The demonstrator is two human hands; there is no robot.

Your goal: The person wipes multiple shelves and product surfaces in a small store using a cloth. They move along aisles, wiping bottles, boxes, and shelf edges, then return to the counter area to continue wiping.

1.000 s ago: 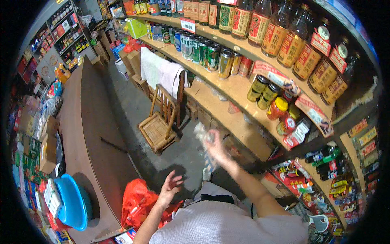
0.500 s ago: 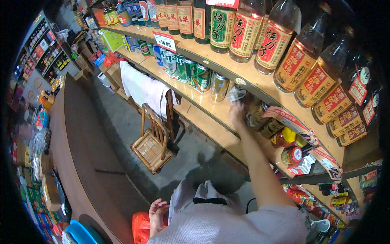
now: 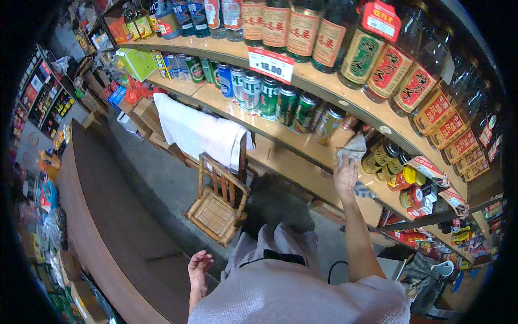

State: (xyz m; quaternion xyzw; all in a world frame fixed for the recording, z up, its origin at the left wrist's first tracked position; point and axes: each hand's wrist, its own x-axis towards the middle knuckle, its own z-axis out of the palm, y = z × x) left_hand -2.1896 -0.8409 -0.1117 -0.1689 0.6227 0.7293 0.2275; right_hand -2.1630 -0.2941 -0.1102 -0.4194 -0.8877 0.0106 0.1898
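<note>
My right hand [image 3: 346, 177] is closed on a crumpled whitish cloth [image 3: 354, 146] at the front of the lower shelf [image 3: 318, 153]. Left of the cloth stands a gold can [image 3: 328, 124], with a row of green cans [image 3: 270, 97] beyond it. Dark-and-gold containers [image 3: 381, 154] stand just to its right. Under my wrist shows a blue-and-white patterned patch [image 3: 365, 190], which I cannot make out. Low beside my body hangs my left hand [image 3: 199, 265], holding nothing, its fingers loosely bent and apart.
Glass bottles [image 3: 330, 46] line the upper shelf, which carries price tags [image 3: 271, 65]. A bamboo chair [image 3: 218, 208] stands on the floor below a white towel [image 3: 202, 129]. A long brown counter [image 3: 89, 200] runs along the left. Jars [image 3: 402, 179] crowd the lower shelf's right end.
My right hand and the cloth have come out from beside the gold can toward the shelf's front edge. The view has shifted, and my left hand stays low.
</note>
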